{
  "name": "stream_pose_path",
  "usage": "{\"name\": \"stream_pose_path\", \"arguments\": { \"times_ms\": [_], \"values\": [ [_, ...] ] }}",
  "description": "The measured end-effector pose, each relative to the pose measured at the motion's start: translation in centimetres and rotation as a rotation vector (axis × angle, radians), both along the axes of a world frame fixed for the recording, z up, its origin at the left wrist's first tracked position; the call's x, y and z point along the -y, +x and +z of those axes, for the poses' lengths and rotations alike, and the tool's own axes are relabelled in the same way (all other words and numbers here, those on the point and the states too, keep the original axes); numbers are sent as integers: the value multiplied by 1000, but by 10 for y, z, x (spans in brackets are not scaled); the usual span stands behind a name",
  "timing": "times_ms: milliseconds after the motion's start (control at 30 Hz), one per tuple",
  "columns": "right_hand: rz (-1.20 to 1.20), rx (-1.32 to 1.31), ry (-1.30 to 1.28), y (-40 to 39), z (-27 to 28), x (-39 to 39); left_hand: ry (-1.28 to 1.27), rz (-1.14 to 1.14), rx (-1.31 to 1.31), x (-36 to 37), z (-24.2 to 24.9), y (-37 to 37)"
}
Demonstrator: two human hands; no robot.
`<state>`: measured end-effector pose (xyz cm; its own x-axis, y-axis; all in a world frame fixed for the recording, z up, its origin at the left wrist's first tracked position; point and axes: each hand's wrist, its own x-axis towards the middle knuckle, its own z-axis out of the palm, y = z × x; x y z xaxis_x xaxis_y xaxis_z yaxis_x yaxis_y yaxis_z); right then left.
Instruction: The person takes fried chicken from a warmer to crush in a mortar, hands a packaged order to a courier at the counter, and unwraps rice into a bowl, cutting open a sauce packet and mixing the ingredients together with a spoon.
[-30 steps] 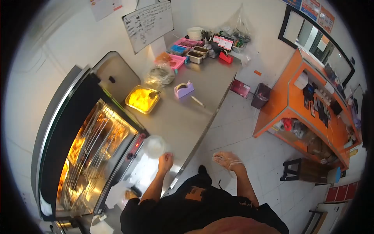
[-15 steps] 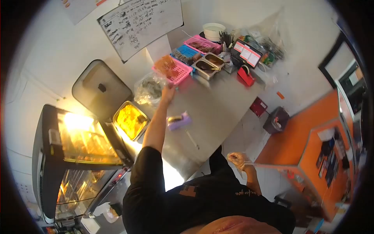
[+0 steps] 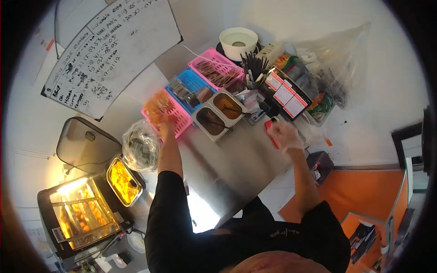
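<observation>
My left hand [image 3: 167, 125] reaches bare into the nearer pink basket [image 3: 183, 120], right at the orange sachets [image 3: 158, 104]; its fingertips are hidden among them. My right hand [image 3: 286, 135], in a clear plastic glove, is curled beside and partly over a red tool [image 3: 272, 132] on the metal table [image 3: 241, 159]. Its fingers look closed, and I cannot tell what they hold. Near my left forearm sits a clear plastic bag [image 3: 141, 145] with green contents. Two metal tubs of sauce [image 3: 211, 120] stand between my hands, dark spoon handles resting in them.
A blue basket [image 3: 189, 91] and another pink basket [image 3: 214, 59] hold packets. Behind my right hand are a tablet [image 3: 287, 94], a pen cup [image 3: 253, 75] and plastic bags [image 3: 337, 82]. To the left stand a tray of yellow food [image 3: 123, 182] and a lit warming cabinet [image 3: 82, 214].
The view has shifted closer to the baskets. My left hand has gone from the bag's edge into the orange sachets. My gloved right hand has risen from beside my body to the red tool.
</observation>
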<state>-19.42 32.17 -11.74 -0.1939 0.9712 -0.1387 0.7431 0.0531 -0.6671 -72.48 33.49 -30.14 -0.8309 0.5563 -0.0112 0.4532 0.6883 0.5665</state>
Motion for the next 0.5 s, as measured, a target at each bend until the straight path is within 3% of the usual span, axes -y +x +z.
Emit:
{"name": "stream_pose_path", "arguments": {
  "times_ms": [67,200,300,333,400,500],
  "values": [
    [90,104,17,-9,20,-44,-29,41,3,0,1,2],
    [45,77,79,-13,-3,-87,48,-14,142,6,5,6],
    [29,45,9,-11,-15,-93,250,-145,-191,14,-3,-3],
    [0,50,-14,-10,-18,-98,370,-146,-89,18,-7,-1],
    [-15,81,-52,-7,-19,-107,619,-133,119,44,50,37],
    [99,259,-112,-10,-20,-108,943,-170,487,96,78,61]
  ]
}}
